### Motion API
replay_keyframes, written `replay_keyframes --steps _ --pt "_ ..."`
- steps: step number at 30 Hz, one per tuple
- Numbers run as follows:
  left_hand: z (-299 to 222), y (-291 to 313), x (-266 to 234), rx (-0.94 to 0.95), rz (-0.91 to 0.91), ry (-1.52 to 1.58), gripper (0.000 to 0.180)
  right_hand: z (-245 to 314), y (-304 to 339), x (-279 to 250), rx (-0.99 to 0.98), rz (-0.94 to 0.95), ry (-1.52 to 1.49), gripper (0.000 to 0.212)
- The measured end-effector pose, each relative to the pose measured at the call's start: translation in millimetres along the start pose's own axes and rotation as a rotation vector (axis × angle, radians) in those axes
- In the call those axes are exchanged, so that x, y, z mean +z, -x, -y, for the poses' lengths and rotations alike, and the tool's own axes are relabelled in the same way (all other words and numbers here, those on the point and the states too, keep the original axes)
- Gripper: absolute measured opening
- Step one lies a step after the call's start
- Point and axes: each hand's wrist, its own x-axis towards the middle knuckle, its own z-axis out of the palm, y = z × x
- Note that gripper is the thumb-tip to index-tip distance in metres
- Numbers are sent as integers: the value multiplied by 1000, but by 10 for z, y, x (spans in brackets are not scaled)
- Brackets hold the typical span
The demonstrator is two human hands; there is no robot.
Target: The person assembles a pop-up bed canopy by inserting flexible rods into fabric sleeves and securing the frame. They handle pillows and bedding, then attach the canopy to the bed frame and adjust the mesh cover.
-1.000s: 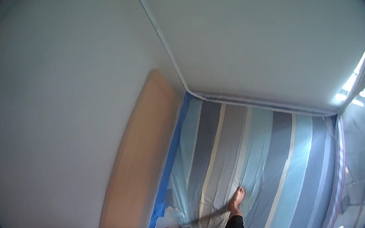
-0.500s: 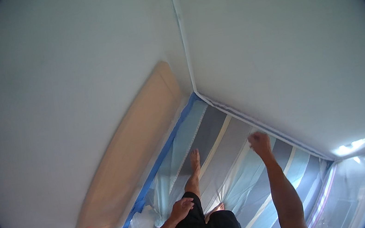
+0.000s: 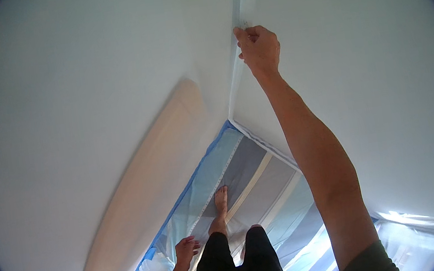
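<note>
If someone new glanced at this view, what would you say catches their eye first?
Most striking is the right hand, raised high with its fingers pinching a pale strip that runs down the corner where two white walls meet. Below, a striped blue and grey sheet covers the floor, with a bare foot on it. The left hand hangs low beside the dark shorts, near a long tan board against the left wall.
</note>
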Motion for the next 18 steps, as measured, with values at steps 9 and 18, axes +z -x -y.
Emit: replay_keyframes --steps 9,18 --pt "316 -57 225 -131 -116 67 37 -219 -47 72 -117 123 -199 20" --pt "315 186 940 -112 -86 137 38 -376 -148 164 -196 -126 -125 15"
